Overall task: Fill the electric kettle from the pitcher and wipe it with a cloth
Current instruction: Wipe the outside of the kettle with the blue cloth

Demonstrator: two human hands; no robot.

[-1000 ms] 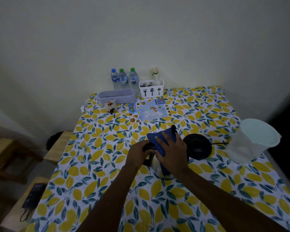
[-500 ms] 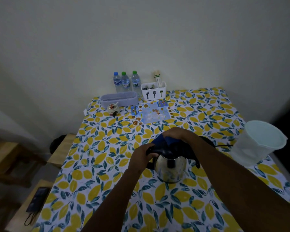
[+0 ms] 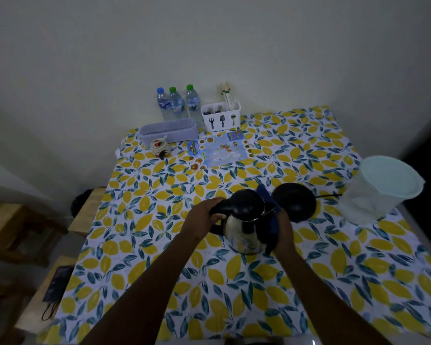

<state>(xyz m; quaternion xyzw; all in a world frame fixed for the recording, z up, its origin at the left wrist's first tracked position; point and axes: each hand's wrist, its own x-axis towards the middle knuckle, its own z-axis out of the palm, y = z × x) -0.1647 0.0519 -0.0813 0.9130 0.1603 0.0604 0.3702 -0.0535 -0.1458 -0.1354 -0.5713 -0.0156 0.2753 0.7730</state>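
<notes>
A steel electric kettle (image 3: 241, 232) with a black lid stands on the lemon-print tablecloth (image 3: 159, 245) at the middle of the table. My left hand (image 3: 204, 217) grips its black handle on the left side. My right hand (image 3: 283, 232) presses a dark blue cloth (image 3: 271, 220) against the kettle's right side; part of the cloth sticks up behind the lid. The kettle's round black base (image 3: 294, 201) lies just behind and to the right, its cord running right. A translucent white pitcher (image 3: 381, 189) stands at the right edge of the table.
At the back by the wall stand three water bottles (image 3: 177, 103), a white cutlery holder (image 3: 221, 115), a grey oblong box (image 3: 168, 131), a small jar (image 3: 159, 146) and a blue sticker sheet (image 3: 219, 151). Wooden stools (image 3: 23, 225) and a dark device (image 3: 56, 287) sit left of the table.
My right hand slid the cloth from the kettle's top and near side around to its right side. The lid shows again. My left hand kept hold of the handle.
</notes>
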